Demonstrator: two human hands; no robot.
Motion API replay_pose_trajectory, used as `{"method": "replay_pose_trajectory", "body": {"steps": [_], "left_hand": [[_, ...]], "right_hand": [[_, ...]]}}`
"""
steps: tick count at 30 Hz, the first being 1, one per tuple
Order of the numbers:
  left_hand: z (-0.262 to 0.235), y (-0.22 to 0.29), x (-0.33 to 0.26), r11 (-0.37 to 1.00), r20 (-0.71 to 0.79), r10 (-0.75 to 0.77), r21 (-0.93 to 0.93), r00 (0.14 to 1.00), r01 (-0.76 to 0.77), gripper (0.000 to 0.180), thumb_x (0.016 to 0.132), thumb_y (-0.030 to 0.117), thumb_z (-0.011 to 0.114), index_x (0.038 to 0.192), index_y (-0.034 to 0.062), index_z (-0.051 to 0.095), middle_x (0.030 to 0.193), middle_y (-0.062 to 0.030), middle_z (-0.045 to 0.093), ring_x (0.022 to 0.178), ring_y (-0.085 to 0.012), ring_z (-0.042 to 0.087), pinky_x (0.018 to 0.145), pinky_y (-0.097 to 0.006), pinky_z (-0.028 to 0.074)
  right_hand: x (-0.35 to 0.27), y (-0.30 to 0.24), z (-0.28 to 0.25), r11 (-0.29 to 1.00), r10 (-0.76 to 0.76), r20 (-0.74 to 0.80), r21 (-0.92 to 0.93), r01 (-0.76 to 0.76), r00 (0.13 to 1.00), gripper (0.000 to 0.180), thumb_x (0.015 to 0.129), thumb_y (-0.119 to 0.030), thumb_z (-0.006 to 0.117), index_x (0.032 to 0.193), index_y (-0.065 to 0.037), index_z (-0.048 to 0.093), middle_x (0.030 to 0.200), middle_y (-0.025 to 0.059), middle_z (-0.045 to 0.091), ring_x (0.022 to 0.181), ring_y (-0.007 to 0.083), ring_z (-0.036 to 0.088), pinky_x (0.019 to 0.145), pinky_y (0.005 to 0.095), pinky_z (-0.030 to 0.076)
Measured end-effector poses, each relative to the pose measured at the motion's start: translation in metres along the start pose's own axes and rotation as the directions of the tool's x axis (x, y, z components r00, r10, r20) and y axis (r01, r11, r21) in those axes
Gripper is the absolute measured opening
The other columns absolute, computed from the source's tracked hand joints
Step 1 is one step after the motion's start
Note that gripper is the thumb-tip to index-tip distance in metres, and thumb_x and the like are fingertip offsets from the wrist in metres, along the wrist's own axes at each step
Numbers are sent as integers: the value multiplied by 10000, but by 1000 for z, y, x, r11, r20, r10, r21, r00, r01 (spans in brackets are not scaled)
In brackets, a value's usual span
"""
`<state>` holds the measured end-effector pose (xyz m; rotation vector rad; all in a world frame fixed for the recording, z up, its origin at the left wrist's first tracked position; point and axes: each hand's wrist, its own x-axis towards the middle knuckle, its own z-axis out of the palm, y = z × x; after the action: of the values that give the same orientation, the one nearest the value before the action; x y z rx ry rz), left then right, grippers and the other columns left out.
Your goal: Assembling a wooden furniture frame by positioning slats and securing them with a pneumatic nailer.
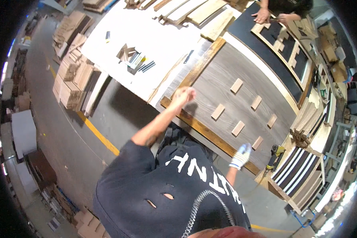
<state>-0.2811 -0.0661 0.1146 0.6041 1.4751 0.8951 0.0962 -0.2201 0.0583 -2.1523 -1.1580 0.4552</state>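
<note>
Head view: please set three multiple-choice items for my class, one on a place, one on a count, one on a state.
1. Where is the left hand?
A. at a corner of the brown wooden frame
B. flat on the white table
C. on the floor

2. How many small wooden blocks lie on the grey panel?
A. three
B. six
C. ten

3. In what state is the right hand?
A. bare
B. in a white glove
C. in a black glove

Answers:
1. A, as the bare arm reaches up to where two frame strips meet.
2. B, as the blocks lie in two slanting rows of three.
3. B, as a pale glove covers the hand by the panel's near edge.
</note>
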Motion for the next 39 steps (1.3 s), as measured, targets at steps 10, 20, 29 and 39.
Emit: {"method": "replay_pose_trajectory", "body": {"steps": [10,20,29,39], "left_hand": [[-107,98,243,789,-260,528,501,808,-355,402,910,321,555,1105,-16,658,982,-242,696,983,-387,670,854,-423,523],[31,152,330,481,90,538,784,838,-393,966,804,500,704,1384,-178,333,1314,-424,442,1267,-523,416,1053,-590,345],[54,160,366,273,73,578,921,813,-277,746,813,153,652,1400,-150,303,1225,-279,537,1133,-384,518,914,-537,464],[-19,180,284,959,213,82,251,974,-135,450,803,331,768,964,-80,679,900,-177,705,777,-310,694,631,-434,549]], "right_hand": [[-64,-74,60,964,252,168,-133,-231,953,454,936,-226,647,1276,65,569,1269,208,597,1114,300,623,975,378,487],[-24,-115,80,934,321,123,-207,-292,939,455,926,-225,658,1270,58,564,1223,229,608,1036,296,645,907,378,503],[-58,-89,66,889,455,179,-28,-457,873,456,961,-172,628,1345,40,502,1289,204,594,1148,264,586,1029,361,438],[-36,-122,80,924,346,126,125,-361,930,456,977,-168,591,1353,68,485,1326,213,586,1226,264,567,1067,363,416]]}}
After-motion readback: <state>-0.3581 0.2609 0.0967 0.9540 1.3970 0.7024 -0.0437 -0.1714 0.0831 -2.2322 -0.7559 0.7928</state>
